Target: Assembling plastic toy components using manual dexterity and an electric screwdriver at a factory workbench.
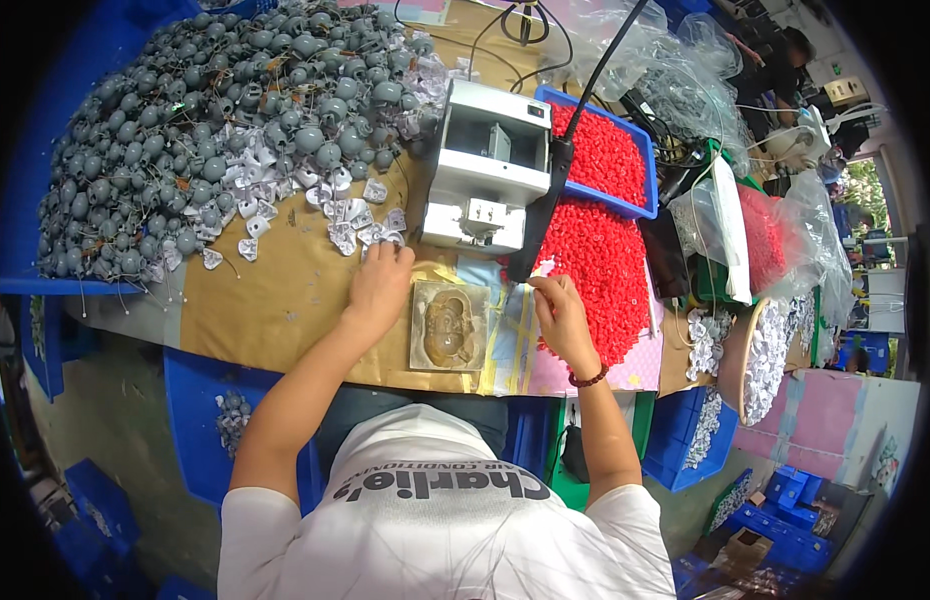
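Here, in the head view, the left hand (378, 283) lies palm down on the brown paper-covered table (285, 300), its fingertips touching the near edge of a scatter of small white plastic pieces (347, 222); whether the fingers pinch one of them cannot be told. The right hand (559, 312) rests at the edge of a loose heap of red beads (595, 268), fingers curled narrow around something small and pale that is too tiny to make out. Between the hands sits a square tan mould block (449, 325) with a rounded hollow.

Behind it stands a small white bench machine (487, 165). To its right a blue rectangular tray (613, 150) is full of red beads. A big heap of grey round parts with thin wires (205, 110) fills the table's far left. Clear plastic bags (785, 235) sit at the right, one holding red pieces. Blue crates (700, 440) below hold white parts.

The picture's rim is dark, and the blue crates under the table are cut off. A person at the far upper right is mostly hidden.
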A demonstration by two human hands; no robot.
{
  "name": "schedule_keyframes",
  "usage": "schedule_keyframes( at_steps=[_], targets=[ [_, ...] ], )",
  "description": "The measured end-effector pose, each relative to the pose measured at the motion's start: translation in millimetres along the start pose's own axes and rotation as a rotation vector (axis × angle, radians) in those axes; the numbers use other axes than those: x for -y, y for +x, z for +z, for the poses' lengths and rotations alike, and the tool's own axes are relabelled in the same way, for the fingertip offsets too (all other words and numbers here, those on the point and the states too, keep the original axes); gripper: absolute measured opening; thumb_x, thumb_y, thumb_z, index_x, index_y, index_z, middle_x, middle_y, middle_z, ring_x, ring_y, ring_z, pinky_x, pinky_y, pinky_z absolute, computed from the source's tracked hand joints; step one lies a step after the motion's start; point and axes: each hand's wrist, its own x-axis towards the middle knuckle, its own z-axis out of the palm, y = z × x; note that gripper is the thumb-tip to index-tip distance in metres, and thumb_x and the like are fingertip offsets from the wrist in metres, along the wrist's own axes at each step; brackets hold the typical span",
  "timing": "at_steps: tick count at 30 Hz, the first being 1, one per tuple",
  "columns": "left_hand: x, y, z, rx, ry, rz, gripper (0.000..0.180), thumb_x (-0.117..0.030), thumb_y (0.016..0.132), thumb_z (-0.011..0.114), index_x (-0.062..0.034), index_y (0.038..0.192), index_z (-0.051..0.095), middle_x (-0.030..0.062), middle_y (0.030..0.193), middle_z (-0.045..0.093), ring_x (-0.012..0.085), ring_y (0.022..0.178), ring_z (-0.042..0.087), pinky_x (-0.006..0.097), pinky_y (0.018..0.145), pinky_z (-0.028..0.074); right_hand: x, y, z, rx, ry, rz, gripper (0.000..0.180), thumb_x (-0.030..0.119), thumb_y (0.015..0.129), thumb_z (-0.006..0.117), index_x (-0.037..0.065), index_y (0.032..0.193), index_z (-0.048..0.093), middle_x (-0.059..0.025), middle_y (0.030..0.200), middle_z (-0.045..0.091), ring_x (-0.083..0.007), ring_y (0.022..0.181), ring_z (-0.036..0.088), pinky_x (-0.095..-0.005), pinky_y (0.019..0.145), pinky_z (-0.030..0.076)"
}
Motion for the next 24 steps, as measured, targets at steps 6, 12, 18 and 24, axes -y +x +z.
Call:
schedule_keyframes(
  at_steps=[6,12,18,24],
  targets=[
    [-29.4,-32.2,-50.3,0.054,-0.832,-0.145,0.027,-0.011,0.084,0.079,-0.0063,0.107,0.067,0.0165,0.113,0.059,0.0400,0.114,0.060,0.043,0.098,0.052,27.2,-2.3,20.7,0.017,0.342,0.052,0.011,0.001,0.093,0.071,-0.001,0.103,0.072,-0.0094,0.095,0.069,-0.0170,0.080,0.065,-0.0283,0.072,0.052],
    [-44.8,-56.4,-7.0,-0.023,-0.481,0.173,0.029,-0.013,0.079,0.083,-0.0090,0.103,0.067,0.0132,0.134,0.054,0.0397,0.136,0.044,0.053,0.112,0.037,57.1,2.3,46.1,0.056,0.366,-0.188,0.015,-0.001,0.083,0.079,0.002,0.095,0.070,-0.0086,0.095,0.070,-0.0230,0.082,0.067,-0.0328,0.073,0.054],
    [-46.7,-49.3,-10.8,0.022,-0.535,0.037,0.039,-0.012,0.073,0.086,-0.0084,0.106,0.065,0.0137,0.135,0.053,0.0388,0.138,0.040,0.051,0.114,0.036,59.5,9.5,63.2,0.028,0.021,-0.556,0.025,0.007,0.075,0.080,0.008,0.095,0.066,-0.0057,0.099,0.068,-0.0262,0.095,0.064,-0.0398,0.081,0.049],
    [-0.5,5.3,-51.2,-0.031,-0.605,0.085,0.031,-0.011,0.083,0.079,-0.0052,0.111,0.067,0.0139,0.124,0.063,0.0354,0.124,0.055,0.045,0.106,0.044,56.2,-2.5,56.8,0.094,-0.146,-0.598,0.034,0.011,0.076,0.078,0.008,0.108,0.069,-0.0068,0.111,0.067,-0.0266,0.105,0.063,-0.0404,0.087,0.049]
  ],
)
